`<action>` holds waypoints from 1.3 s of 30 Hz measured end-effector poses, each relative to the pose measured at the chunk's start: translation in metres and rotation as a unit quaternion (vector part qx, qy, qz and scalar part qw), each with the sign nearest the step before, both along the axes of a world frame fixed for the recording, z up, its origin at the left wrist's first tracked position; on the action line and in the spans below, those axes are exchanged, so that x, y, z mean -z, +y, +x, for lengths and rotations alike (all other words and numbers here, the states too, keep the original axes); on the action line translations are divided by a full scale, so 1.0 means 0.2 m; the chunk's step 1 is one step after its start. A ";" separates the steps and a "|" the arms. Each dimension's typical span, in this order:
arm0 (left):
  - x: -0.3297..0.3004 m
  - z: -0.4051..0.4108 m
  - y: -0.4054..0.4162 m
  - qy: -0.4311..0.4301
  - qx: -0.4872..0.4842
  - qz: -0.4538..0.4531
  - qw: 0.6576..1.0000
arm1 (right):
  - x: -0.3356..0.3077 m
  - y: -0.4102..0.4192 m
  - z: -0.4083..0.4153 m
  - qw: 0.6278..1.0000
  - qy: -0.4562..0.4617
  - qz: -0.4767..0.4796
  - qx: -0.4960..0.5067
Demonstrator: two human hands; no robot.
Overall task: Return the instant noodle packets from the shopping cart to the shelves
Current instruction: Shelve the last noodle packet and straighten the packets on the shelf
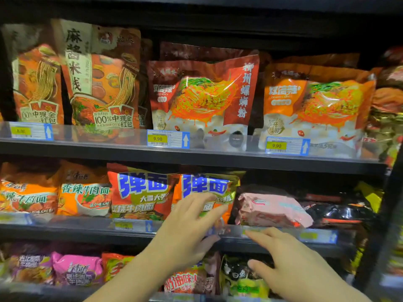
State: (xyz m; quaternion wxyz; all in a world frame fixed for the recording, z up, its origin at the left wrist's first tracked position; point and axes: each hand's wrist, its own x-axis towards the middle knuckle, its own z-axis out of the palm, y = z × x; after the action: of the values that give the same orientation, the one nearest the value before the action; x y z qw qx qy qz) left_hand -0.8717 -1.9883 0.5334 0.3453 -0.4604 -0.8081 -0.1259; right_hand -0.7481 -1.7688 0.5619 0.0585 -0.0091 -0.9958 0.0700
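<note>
A red and gold noodle packet with blue characters (209,186) stands upright on the middle shelf (76,227). My left hand (187,227) reaches up to it, straight fingers pressing flat on its lower front. My right hand (290,260) hovers lower right, fingers spread, fingertips at the shelf's front rail and holding nothing. A matching red packet (139,192) stands just left of the first. The shopping cart is out of view.
The top shelf (109,147) holds tall orange and red noodle bags (205,94) behind price tags. A pink packet (272,210) and black packets (340,212) lie to the right on the middle shelf. More packets (76,269) fill the bottom shelf. A dark upright post (390,214) bounds the right.
</note>
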 end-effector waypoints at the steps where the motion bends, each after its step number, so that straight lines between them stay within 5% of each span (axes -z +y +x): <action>1: 0.00 0.02 0.06 -0.013 0.023 -0.012 1.000 | 0.01 0.05 0.02 1.000 0.010 0.006 0.022; 7: 0.02 0.04 0.43 -0.073 0.062 -0.068 0.993 | 0.02 0.22 -0.01 0.996 0.068 -0.017 0.060; 14: -0.08 0.05 0.66 -0.145 -0.083 -0.034 0.985 | -0.04 0.27 -0.21 0.993 0.104 0.030 0.040; 39: -0.03 0.07 0.58 -0.168 -0.052 -0.011 0.984 | 0.04 0.48 -0.21 0.994 0.093 -0.040 0.043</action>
State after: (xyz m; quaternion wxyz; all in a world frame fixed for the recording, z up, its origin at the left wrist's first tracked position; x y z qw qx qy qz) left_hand -0.8579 -1.8726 0.5400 0.2053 -0.3941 -0.8787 -0.1746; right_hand -0.7908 -1.6724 0.5547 0.1530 -0.0475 -0.9812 0.1080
